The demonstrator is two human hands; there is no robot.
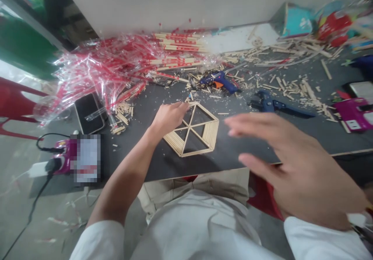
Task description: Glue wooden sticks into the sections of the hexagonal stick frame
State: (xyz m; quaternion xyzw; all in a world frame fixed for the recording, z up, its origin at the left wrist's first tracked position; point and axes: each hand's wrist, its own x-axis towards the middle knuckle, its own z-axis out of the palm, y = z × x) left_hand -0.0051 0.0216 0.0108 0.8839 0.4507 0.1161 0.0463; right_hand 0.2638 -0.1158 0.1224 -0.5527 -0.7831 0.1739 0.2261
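Observation:
A hexagonal frame of pale wooden sticks [210,135] rests on the dark tabletop, with spokes meeting at its middle and stacked sticks forming its sides. My left hand [170,117] is closed over its upper-left edge, and the fingertips are partly hidden. My right hand [287,155] hovers to the right, apart from the frame and nearer the camera. Its fingers and thumb are spread, with nothing between them. Beyond the frame lies a blue glue gun [223,82] with an orange trigger. Blue-handled cutters [275,105] lie past my right hand.
Red-and-clear plastic wrappers [107,65] heap up at the back left beside wrapped chopsticks [180,41]. Cut stick pieces [309,89] litter the back and right. A phone [89,113] and a purple power strip [62,155] with cords occupy the left end. Another purple strip [354,114] sits right.

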